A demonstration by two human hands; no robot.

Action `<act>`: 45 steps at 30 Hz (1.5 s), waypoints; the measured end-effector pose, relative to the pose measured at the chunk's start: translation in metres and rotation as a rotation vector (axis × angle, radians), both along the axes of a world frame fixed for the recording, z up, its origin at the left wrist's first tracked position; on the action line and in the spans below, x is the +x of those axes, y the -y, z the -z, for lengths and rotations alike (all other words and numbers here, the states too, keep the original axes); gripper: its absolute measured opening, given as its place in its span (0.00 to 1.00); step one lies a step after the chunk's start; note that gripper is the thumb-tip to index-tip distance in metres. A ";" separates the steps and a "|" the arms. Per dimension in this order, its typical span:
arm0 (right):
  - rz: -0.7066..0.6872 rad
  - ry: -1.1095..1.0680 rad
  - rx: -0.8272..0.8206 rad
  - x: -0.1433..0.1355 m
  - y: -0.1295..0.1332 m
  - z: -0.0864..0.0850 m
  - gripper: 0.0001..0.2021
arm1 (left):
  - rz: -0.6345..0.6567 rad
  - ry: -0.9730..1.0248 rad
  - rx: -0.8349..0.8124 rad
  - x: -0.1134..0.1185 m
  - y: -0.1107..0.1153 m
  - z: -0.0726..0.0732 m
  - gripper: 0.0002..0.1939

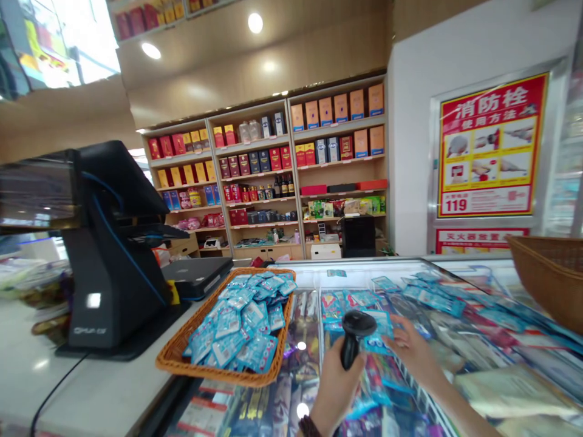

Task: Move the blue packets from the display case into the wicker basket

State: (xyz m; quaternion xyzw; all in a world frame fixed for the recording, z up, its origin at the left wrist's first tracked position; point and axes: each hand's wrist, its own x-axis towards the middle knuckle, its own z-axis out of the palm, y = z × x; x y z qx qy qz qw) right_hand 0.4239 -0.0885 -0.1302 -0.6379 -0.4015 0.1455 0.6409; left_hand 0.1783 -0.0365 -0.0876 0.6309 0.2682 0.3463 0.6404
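My left hand (337,382) is wrapped round the handle of a black handheld barcode scanner (359,323), its head tilted forward over the glass top. To the right, my right hand (416,351) has its fingers closed at the edge of a small blue packet (379,346), partly hidden behind the scanner. More blue packets (439,300) lie loose on the glass-topped freezer (301,349), to the right of and beyond my hands. Left of my hands, an orange wicker basket (170,359) holds a heap of similar blue packets (243,318).
A black checkout terminal (104,261) stands on the white counter (113,388) at left, with a flat black box (198,276) beside it. A brown woven basket (551,279) sits at the right edge. Shelves of boxed goods (255,164) line the back wall.
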 end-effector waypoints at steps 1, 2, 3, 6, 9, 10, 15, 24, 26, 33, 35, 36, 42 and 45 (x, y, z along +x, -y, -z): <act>0.016 0.013 0.000 -0.005 -0.001 0.000 0.37 | -0.004 -0.001 0.009 -0.001 0.001 -0.001 0.36; 0.028 0.022 -0.003 -0.009 -0.001 0.000 0.36 | -0.008 -0.003 0.018 -0.001 0.001 -0.002 0.36; 0.044 0.025 -0.004 -0.011 0.000 -0.001 0.36 | -0.010 -0.006 0.023 -0.001 0.001 -0.003 0.35; 0.097 -0.003 0.009 -0.010 0.003 -0.003 0.36 | -0.011 -0.022 0.021 -0.002 -0.001 -0.003 0.35; 0.114 -0.018 0.022 -0.007 0.005 -0.004 0.36 | -0.014 -0.037 0.033 -0.003 -0.003 -0.003 0.34; 0.110 -0.013 0.022 -0.007 0.005 -0.004 0.35 | -0.013 -0.040 0.039 -0.003 -0.003 -0.003 0.33; 0.086 0.014 0.005 -0.007 0.004 -0.004 0.33 | -0.002 -0.026 0.041 -0.006 -0.001 -0.006 0.33; 0.108 0.014 0.010 -0.004 0.002 0.000 0.34 | 0.004 -0.033 0.050 -0.006 0.001 -0.009 0.32; 0.109 0.005 0.020 -0.004 0.002 0.001 0.35 | 0.017 -0.027 0.043 -0.007 0.002 -0.010 0.32; 0.091 0.045 0.022 -0.003 0.002 0.002 0.34 | 0.042 0.001 0.033 -0.008 0.006 -0.014 0.37; 0.093 0.047 0.015 -0.002 0.002 0.003 0.34 | 0.051 0.015 0.017 -0.009 0.006 -0.015 0.37; 0.096 0.041 0.012 -0.002 0.002 0.003 0.35 | 0.054 0.020 0.011 -0.009 0.006 -0.015 0.38; 0.104 -0.021 0.000 -0.001 0.001 0.005 0.36 | 0.060 0.027 0.012 -0.010 0.005 -0.013 0.37; 0.109 -0.017 -0.008 0.000 0.001 0.005 0.35 | 0.076 0.028 0.025 -0.009 0.005 -0.013 0.37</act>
